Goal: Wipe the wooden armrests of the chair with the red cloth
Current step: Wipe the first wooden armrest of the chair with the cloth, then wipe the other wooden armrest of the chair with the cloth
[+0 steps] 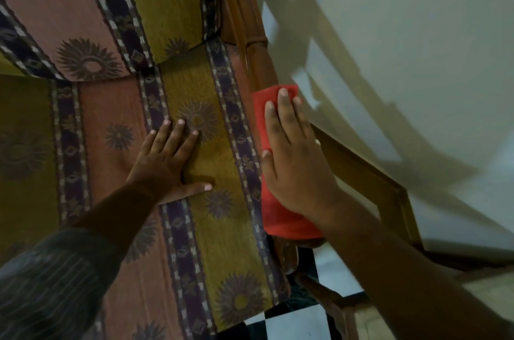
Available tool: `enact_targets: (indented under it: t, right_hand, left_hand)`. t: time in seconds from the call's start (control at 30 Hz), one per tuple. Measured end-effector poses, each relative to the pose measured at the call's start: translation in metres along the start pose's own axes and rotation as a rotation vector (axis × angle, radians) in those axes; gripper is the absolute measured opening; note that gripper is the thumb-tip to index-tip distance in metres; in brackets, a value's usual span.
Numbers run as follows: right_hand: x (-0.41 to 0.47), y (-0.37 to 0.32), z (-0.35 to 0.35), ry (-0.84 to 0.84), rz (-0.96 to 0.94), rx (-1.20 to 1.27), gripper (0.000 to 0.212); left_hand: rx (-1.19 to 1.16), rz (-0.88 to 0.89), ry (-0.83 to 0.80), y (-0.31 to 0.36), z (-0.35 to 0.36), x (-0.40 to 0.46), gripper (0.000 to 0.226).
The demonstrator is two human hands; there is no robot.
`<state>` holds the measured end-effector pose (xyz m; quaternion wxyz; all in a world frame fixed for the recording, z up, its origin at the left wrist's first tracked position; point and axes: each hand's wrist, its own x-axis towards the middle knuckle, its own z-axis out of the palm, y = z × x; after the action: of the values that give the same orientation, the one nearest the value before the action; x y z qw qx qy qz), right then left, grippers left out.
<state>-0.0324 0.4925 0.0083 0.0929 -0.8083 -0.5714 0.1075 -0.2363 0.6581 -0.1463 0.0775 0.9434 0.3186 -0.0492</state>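
Note:
The red cloth (274,214) lies along the chair's right wooden armrest (260,61). My right hand (292,161) presses flat on top of the cloth, fingers stretched forward and pointing up the armrest. The bare brown wood shows beyond the fingertips, running toward the chair's back. My left hand (169,159) rests flat and spread on the patterned seat cushion (200,228), holding nothing. The other armrest is out of view.
A pale wall (403,33) stands close to the right of the armrest, with a wooden frame (370,172) between them. The patterned back cushion (111,19) fills the upper left. Black-and-white floor tiles (306,320) show below the seat's front edge.

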Motion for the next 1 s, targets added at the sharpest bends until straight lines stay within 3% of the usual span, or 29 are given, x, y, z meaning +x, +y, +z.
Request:
enact_targets:
  t: [0.17,0.4,0.5,0.57,0.63,0.7,0.73,0.9,1.0]
  right_hand:
    - [-0.035,0.003,0.011,-0.013,-0.016,0.062,0.069]
    - [-0.019,-0.005,0.009,0.022,0.038,-0.076,0.070]
    - [-0.024,-0.007,0.008,0.085,0.062,0.102,0.066]
    - [-0.032,-0.007,0.003,0.205,0.208,0.321,0.063]
    - [-0.036,-0.011,-0.006,0.268,0.469,0.467,0.064]
    - [-0.038,-0.010,-0.007,0.172,0.744,0.554,0.066]
    - [-0.041,-0.013,-0.008,0.123,0.819,0.610,0.063]
    - [-0.049,-0.009,-0.016,0.126,0.814,0.585,0.047]
    - [-0.047,-0.015,-0.024,0.202,0.768,0.609,0.035]
  left_hand:
    - [0.031,-0.003,-0.048,-0.004,0.000,-0.008,0.122]
    - [0.004,-0.018,-0.034,0.001,0.000,-0.013,0.122]
    - [-0.046,-0.109,-0.153,0.011,-0.012,-0.010,0.127]
    - [-0.224,-0.256,-0.290,0.037,-0.035,-0.011,0.121]
    - [-0.678,-0.460,-0.336,0.074,-0.072,-0.020,0.094]
    - [-1.261,-0.634,-0.243,0.119,-0.103,-0.026,0.053]
    - [-1.395,-0.670,-0.214,0.135,-0.113,-0.030,0.040]
    - [-1.178,-0.528,-0.213,0.181,-0.139,-0.033,0.028]
    - [-1.315,-0.550,-0.191,0.177,-0.144,-0.038,0.024]
